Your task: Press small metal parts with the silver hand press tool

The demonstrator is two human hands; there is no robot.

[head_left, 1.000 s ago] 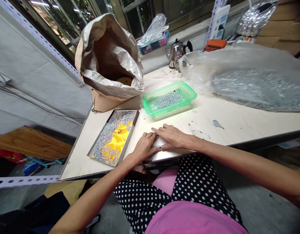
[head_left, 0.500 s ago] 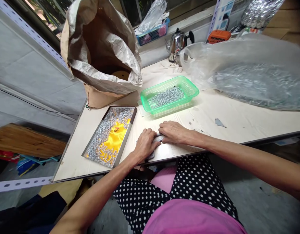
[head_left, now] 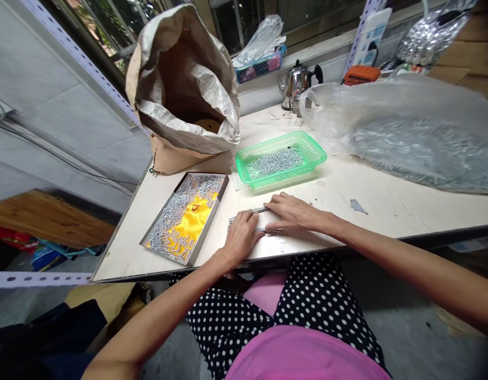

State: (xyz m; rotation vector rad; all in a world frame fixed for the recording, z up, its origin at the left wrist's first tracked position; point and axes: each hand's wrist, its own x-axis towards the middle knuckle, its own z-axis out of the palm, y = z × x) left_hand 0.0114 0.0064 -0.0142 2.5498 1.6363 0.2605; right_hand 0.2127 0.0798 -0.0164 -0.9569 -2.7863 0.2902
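Observation:
Near the table's front edge lies a flat grey, dark-edged piece (head_left: 260, 210), largely covered by my hands; its exact kind cannot be made out. My left hand (head_left: 241, 236) is closed over its left part, fingers bent across it. From the right, my right hand (head_left: 289, 212) grips its other end, with fingertips on the far edge and thumb on the near edge. Left of my hands is a shallow tray (head_left: 210, 226) of small silvery metal pins on a yellow bottom. Beyond them stands a green plastic basket (head_left: 281, 179) holding more of the same pins.
A large open sack (head_left: 180, 119) stands at the back left. At the right lies a big clear plastic bag (head_left: 422, 142) of shiny pieces. A metal kettle (head_left: 295, 84), an orange box (head_left: 362, 75) and a blue basket (head_left: 260, 67) are at the back. A grey scrap (head_left: 358, 206) lies right of my hands.
My hands have shifted slightly with the flat grey piece, and my right hand's fingers and thumb are spread wider across it. The camera view has tilted a little.

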